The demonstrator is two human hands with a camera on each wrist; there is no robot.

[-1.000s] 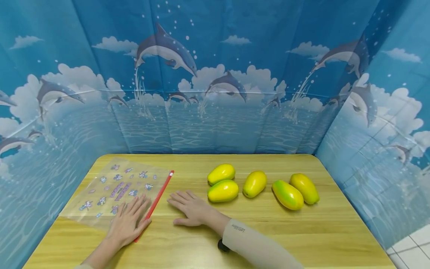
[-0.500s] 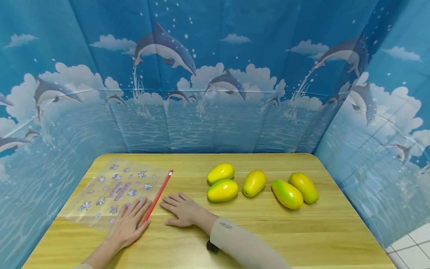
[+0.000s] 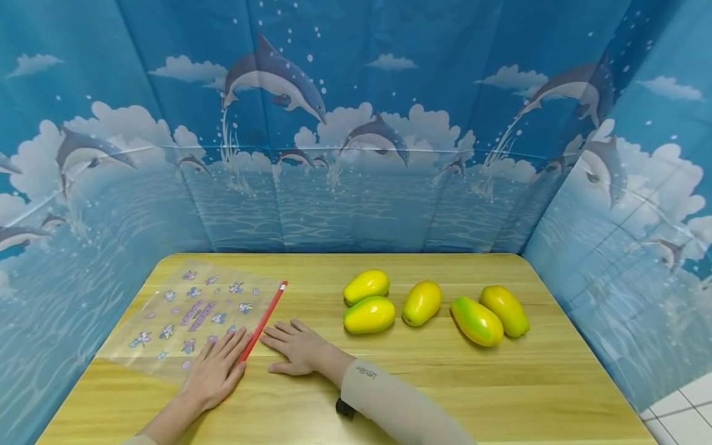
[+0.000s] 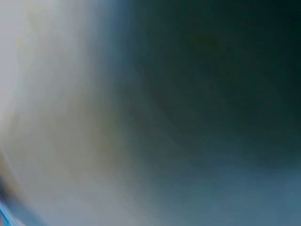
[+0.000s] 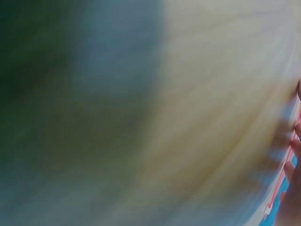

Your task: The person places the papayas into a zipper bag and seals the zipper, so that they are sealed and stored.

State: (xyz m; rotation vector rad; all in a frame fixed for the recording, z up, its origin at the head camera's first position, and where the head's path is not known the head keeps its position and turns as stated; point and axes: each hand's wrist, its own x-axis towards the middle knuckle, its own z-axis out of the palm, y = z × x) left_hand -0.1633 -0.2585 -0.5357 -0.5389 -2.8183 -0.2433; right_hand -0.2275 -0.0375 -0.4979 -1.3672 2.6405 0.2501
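A clear bag (image 3: 167, 315) printed with small cartoon figures lies flat at the left of the table, its red zip edge (image 3: 268, 315) slanting along its right side. Across the bag's lower right part and the zip rests the left hand (image 3: 214, 374), palm down with straight fingers. Just right of the zip lies the right hand (image 3: 297, 349), palm down, fingers straight and pointing left, holding nothing. The left wrist view is a blur. At the right border of the right wrist view, fingers (image 5: 295, 165) show beside the red zip edge (image 5: 277, 188).
Two yellow mangoes (image 3: 366, 287) (image 3: 369, 315) lie together near the table's middle, with another mango (image 3: 422, 303) to their right. Farther right two more (image 3: 476, 321) (image 3: 505, 310) touch. A dolphin-print curtain (image 3: 356, 204) stands behind the wooden table (image 3: 445, 395). A black object (image 3: 345, 408) sits under the right wrist.
The right hand has slid left, closer to the red zip edge. The left hand, the bag and the mangoes look nearly the same.
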